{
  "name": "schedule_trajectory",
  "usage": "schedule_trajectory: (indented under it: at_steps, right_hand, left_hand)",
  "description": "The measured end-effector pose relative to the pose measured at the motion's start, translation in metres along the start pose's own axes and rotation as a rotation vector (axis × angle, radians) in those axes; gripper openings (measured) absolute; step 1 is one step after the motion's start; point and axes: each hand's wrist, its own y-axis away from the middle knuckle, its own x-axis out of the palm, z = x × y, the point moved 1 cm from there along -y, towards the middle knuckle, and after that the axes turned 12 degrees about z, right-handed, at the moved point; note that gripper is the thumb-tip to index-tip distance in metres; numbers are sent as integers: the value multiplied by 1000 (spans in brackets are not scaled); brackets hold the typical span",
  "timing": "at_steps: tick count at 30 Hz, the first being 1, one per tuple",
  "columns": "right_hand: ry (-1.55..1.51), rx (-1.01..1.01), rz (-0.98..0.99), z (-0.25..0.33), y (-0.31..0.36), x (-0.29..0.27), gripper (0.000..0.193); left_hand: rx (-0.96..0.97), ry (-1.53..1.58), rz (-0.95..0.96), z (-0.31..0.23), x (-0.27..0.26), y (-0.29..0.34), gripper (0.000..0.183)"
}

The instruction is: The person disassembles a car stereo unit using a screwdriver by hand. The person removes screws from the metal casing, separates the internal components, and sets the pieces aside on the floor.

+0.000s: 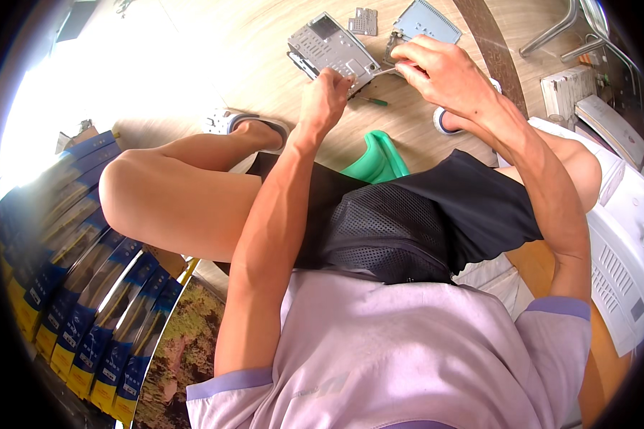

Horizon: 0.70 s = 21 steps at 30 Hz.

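Head view looks down at a person sitting low with knees spread, both hands at work over the floor [236, 68]. A grey metal box [329, 53] full of small holes lies at a slant on the floor, beyond the feet and a bit right of the middle. The left hand [323, 104] is on the near edge of the box, with its fingers curled in and pinching it. The right hand [447, 71] is to the right of the box, with its fingers closed around a thin rod [386, 71]. The rod points left to the box's right side, but I cannot tell if its tip touches. A pale blue plate [429, 23] lies just past the right hand, and a small grey plate [363, 21] lies between it and the box. A screwdriver [376, 102] with a green handle lies on the floor, near the box's close corner. A green plastic thing [379, 159] shows between the legs, partly hidden by the black shorts [479, 200]. Blue and yellow packs [86, 343] stand in a row at the left, and chair legs [551, 32] show at the top right.
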Motion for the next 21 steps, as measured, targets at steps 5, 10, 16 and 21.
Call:
schedule_trajectory:
  at_steps: [5, 10, 16, 21]
  right_hand:
    - [-96, 77, -2, -2, 0, -1, 15]
    - [-103, 63, -18, -4, 0, 1, 15]
    - [-121, 54, -25, -3, 0, 1, 16]
    - [-113, 80, 9, 0, 0, -1, 14]
  left_hand:
    - [12, -32, -37, 4, 2, 0, 34]
    - [8, -4, -43, 6, 3, -1, 33]
    - [12, -1, -46, 4, 2, 0, 33]
    - [0, 13, -45, 1, 0, 1, 33]
